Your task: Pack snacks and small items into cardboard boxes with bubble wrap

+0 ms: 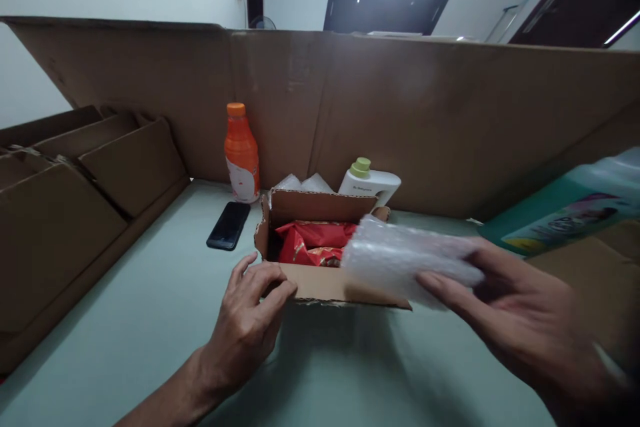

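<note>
A small cardboard box (pixel 325 282) stands in the middle with its flaps folded outward. Inside it lie shiny red packets (pixel 313 240) with gold print. The front left corner and flap of the box are gripped by my left hand (pixel 253 303), its fingers curled over the edge. On the other side, my right hand (pixel 520 307) pinches a folded piece of bubble wrap (pixel 400 253) between thumb and fingers. This bubble wrap hangs above the right part of the box and hides some of the packets and the right edge.
Behind the box stand an orange bottle (pixel 241 153), a white bottle with a green cap (pixel 370 181) and more bubble wrap (pixel 303 183). A phone (pixel 229 225) lies left. Cardboard boxes (pixel 55 227) fill the left side. A green liquid bottle (pixel 565 203) leans right. A cardboard wall (pixel 425 120) closes the back.
</note>
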`<state>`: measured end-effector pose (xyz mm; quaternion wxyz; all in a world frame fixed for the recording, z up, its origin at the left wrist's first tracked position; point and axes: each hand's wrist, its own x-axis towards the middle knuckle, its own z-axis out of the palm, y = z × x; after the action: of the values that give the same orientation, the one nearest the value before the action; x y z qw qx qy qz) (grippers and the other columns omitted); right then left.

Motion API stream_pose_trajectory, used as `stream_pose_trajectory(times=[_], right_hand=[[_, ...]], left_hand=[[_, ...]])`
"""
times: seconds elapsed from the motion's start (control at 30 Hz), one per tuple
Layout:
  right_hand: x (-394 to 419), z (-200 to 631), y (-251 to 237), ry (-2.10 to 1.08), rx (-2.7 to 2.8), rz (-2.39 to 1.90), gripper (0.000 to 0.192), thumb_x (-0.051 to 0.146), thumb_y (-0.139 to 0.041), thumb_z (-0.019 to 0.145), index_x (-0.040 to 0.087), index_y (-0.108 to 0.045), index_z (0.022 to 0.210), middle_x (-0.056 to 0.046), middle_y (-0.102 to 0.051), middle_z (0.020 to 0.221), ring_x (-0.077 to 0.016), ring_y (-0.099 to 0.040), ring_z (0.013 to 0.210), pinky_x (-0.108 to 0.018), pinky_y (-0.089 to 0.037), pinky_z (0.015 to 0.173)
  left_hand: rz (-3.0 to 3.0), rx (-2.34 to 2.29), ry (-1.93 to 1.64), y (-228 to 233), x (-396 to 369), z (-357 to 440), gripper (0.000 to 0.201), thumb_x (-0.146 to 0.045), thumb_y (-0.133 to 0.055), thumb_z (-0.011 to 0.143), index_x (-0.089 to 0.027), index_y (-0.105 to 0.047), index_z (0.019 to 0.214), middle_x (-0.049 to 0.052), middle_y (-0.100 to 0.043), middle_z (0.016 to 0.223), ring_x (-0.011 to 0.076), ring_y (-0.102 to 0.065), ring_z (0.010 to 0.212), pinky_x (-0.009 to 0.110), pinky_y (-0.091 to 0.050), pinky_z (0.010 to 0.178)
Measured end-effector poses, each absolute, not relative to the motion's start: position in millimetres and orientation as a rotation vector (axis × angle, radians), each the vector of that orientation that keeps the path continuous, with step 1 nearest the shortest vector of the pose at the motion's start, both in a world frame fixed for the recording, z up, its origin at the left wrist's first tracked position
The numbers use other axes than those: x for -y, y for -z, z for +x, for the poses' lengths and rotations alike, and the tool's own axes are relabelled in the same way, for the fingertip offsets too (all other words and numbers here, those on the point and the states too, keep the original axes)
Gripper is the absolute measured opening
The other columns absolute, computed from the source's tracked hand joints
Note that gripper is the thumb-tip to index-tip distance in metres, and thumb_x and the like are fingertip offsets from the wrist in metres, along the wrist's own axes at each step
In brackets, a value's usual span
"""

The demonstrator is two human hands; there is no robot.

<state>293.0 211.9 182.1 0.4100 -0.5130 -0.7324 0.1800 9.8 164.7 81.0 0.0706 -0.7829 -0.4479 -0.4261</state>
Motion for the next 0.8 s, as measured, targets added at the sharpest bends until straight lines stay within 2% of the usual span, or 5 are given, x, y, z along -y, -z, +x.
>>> stream_pose_trajectory(times=[0.27,0.4,0.53,0.67,0.8], right_hand=[[-277.4,210.1,-193.5,-0.634,2.323,-1.19,0.027,0.039,-0.06,0.089,0.017,-0.067,0.103,-0.004,-0.073,0.092,-0.0188,-0.065,0.079,-0.028,-0.048,0.067],[-304.3,164.9,-185.4,-0.365,2.705,-1.346,0.025,0.034,-0.058,0.088,0.014,-0.069,0.099,-0.008,-0.074,0.094,-0.0196,-0.066,0.081,-0.027,-0.045,0.068],[-309.4,135.3,-188.2,0.009,2.929,-1.549,0.028,0.028,-0.059,0.085,0.013,-0.072,0.105,-0.015,-0.076,0.102,-0.0268,-0.07,0.092,-0.03,-0.046,0.071],[-305.2,126.1,-200.0,0.111,2.986,-1.56,0.027,0.022,-0.059,0.083,0.011,-0.072,0.104,-0.019,-0.076,0.102,-0.0319,-0.071,0.097,-0.034,-0.048,0.074],[-304.3,124.7,-197.0,0.084,3.034,-1.521,0.033,0.032,-0.057,0.087,0.012,-0.069,0.11,-0.018,-0.076,0.103,-0.0317,-0.071,0.095,-0.034,-0.048,0.07]], left_hand=[[-2.405,1.339,1.366,-73.6,-164.7,8.8,0.026,-0.002,-0.049,0.093,-0.016,-0.062,0.111,0.009,-0.062,0.105,0.0217,-0.056,0.111,0.05,-0.037,0.11],[-2.371,1.337,1.39,-72.7,-165.7,9.8,0.025,-0.002,-0.049,0.093,-0.016,-0.063,0.108,0.009,-0.063,0.101,0.0215,-0.057,0.108,0.048,-0.037,0.109],[-2.373,1.339,1.395,-73.5,-166.9,9.2,0.025,-0.003,-0.048,0.093,-0.016,-0.063,0.108,0.008,-0.064,0.1,0.0212,-0.058,0.106,0.047,-0.037,0.108],[-2.391,1.347,1.389,-76.6,-168.5,8.0,0.025,-0.005,-0.046,0.094,-0.018,-0.064,0.106,0.006,-0.064,0.097,0.0209,-0.059,0.103,0.047,-0.038,0.106],[-2.382,1.35,1.414,-78.0,-169.6,8.1,0.024,-0.005,-0.047,0.094,-0.018,-0.064,0.105,0.006,-0.065,0.097,0.0211,-0.059,0.102,0.046,-0.04,0.104]])
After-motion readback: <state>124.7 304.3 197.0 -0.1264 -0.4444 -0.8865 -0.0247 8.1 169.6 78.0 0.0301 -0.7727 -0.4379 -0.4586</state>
